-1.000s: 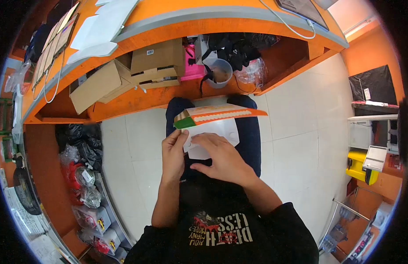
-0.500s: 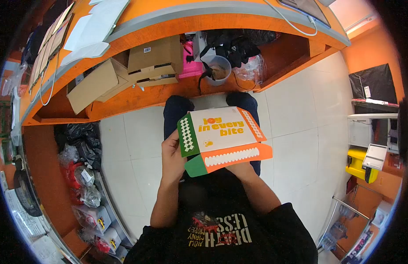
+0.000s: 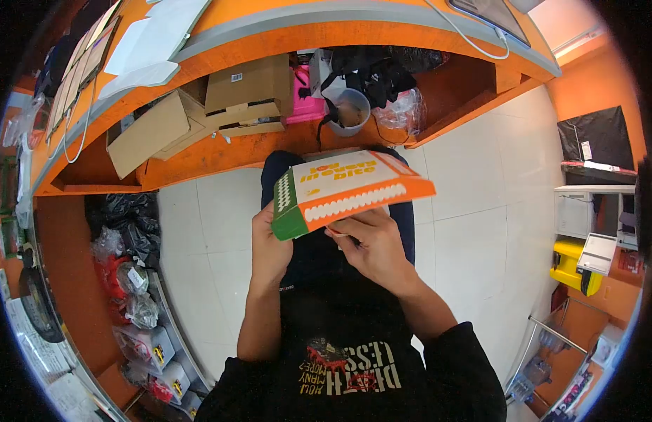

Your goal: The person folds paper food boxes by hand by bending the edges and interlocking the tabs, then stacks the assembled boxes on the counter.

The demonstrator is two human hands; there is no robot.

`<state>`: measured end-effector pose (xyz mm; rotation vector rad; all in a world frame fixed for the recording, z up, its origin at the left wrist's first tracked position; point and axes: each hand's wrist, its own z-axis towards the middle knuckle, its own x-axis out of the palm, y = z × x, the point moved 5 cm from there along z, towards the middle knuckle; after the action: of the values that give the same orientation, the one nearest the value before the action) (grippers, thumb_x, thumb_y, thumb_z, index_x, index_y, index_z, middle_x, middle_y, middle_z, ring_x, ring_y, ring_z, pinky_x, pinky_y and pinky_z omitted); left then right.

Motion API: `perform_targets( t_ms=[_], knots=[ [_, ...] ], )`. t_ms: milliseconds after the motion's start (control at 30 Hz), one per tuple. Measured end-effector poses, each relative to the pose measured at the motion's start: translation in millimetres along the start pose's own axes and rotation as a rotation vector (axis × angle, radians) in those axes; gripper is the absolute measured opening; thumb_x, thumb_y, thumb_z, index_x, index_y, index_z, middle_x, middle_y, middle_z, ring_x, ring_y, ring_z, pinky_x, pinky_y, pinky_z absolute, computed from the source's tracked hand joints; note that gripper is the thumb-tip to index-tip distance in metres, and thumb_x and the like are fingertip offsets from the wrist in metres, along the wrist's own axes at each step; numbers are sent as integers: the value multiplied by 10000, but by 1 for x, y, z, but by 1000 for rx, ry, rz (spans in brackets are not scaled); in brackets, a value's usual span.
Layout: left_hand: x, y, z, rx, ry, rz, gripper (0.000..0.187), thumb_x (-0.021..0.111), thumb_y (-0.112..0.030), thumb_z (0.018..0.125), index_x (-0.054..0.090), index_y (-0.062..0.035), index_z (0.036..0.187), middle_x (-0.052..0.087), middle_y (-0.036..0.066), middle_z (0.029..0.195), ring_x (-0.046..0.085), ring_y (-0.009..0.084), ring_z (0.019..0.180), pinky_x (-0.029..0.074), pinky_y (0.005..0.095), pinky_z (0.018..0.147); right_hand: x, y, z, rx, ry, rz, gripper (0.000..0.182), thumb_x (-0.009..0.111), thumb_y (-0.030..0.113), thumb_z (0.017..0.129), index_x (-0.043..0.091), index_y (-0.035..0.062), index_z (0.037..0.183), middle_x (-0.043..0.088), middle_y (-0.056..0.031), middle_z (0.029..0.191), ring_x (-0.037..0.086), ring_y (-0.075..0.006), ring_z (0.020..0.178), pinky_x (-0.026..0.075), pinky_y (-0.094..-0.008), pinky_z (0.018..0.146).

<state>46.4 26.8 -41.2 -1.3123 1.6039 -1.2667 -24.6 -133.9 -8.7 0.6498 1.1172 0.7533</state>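
A small cardboard food box [image 3: 340,176] is held over my lap, tilted with its orange front side toward me. The lid is white with yellow "joy in every bite" lettering, and the left side is green with white diamonds. My left hand [image 3: 271,243] grips the box at its green front-left corner, the fingers partly hidden behind it. Below the orange front, my right hand [image 3: 374,246] has its thumb and fingers pinched at the lower edge. The fingertips there are partly covered by the box, and its underside is out of sight.
An orange desk [image 3: 305,70] stands ahead. Its shelf carries a brown carton [image 3: 248,91], a clear plastic tub [image 3: 350,112] and black bags. Left of me are wrapped goods [image 3: 136,281] on a low rack; at right sits a yellow case [image 3: 568,264].
The box has tipped and moved up and left, and its front and side flaps now stand folded down against each other. My right hand has come out from beneath to the front edge.
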Motion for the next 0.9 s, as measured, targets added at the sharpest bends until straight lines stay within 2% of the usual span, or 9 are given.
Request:
perform_targets(
  t_ms=[133,267,300,400,500,600,700,833,900],
  knots=[
    [-1,0,-3,-36,-52,-107,224,562,8,928,642,48,1133,703,78,1040,622,105,947,490,252,856,-8,17,3,55,-70,-156,259,813,120,721,730,78,964,682,-112,946,636,-252,864,533,-377,774],
    [5,0,-5,-15,67,-344,260,600,23,908,631,50,1165,702,89,1068,637,112,966,504,248,863,-4,11,-9,125,-106,9,309,820,125,749,695,30,1014,655,-158,994,668,-293,862,550,-388,735],
    [6,2,-6,1,72,-341,303,627,34,889,625,49,1192,697,91,1097,647,117,974,514,254,863,-8,16,-6,60,-152,1,320,811,120,769,674,5,1034,662,-157,973,680,-309,854,557,-396,728],
    [10,-2,-9,-21,47,-358,314,632,27,892,623,51,1205,694,97,1109,645,111,972,513,249,855,-9,14,-6,179,-82,94,311,803,110,776,670,5,1037,664,-173,973,681,-304,875,559,-387,730],
    [15,-10,-12,21,64,-256,336,671,6,892,618,59,1219,696,104,1089,644,124,977,512,259,880,-7,8,-5,232,1,169,333,793,96,786,663,12,1081,659,-170,968,682,-278,869,556,-367,718],
    [16,-18,-16,16,33,-156,346,686,-4,892,616,58,1225,699,105,1054,645,137,980,520,278,892,-9,8,-3,161,68,173,443,783,64,795,644,21,1214,660,-148,1141,668,-201,894,543,-296,754],
    [17,-29,-20,17,33,-98,318,677,-1,900,629,48,1210,696,106,1040,643,144,992,532,288,892,-14,5,0,162,133,136,487,772,35,802,628,35,1268,635,-134,1148,644,-174,881,548,-282,737],
    [21,-32,-23,97,76,-95,260,645,20,914,647,36,1174,683,115,1072,635,150,1019,543,282,888,-13,5,8,271,122,573,530,760,-52,782,620,37,1285,616,-117,1123,635,-151,915,562,-270,759],
    [25,-35,-24,129,52,-94,226,658,7,910,658,43,1133,693,115,1024,645,151,971,523,284,866,-9,1,4,309,84,630,510,762,-64,779,629,28,1263,611,-109,1142,638,-148,921,568,-271,770]
  ],
)
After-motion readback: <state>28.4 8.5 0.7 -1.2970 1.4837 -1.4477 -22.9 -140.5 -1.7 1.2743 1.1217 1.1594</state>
